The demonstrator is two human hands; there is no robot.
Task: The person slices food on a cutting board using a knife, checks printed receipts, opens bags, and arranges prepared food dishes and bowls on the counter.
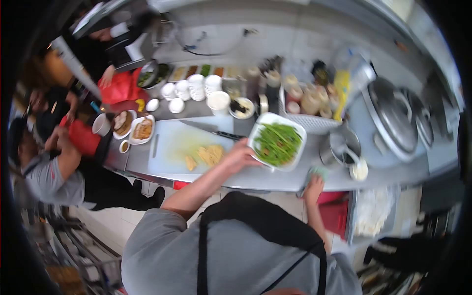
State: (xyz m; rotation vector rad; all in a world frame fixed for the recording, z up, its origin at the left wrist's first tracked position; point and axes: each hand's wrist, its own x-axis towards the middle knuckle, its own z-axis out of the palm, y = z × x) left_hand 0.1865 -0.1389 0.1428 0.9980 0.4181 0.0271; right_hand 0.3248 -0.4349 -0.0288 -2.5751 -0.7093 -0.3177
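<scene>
My left hand [242,156] grips the left rim of a white square dish [257,122] filled with green vegetable stalks [278,143]. The dish is over the steel counter, at the right end of a pale cutting board [167,142]. On that board lie chopped yellowish pieces [210,154] and a knife [209,129], its black handle pointing toward the dish. Lower right, my right hand [313,188] is closed on a greenish cloth [318,173] at the counter's front edge.
Stacked white cups [196,88] and a basket of bottles [307,123] line the back. A metal pot [340,146] and large lids [393,113] are at right. Two plated dishes [142,130] sit left. Several people [59,167] are at the far left.
</scene>
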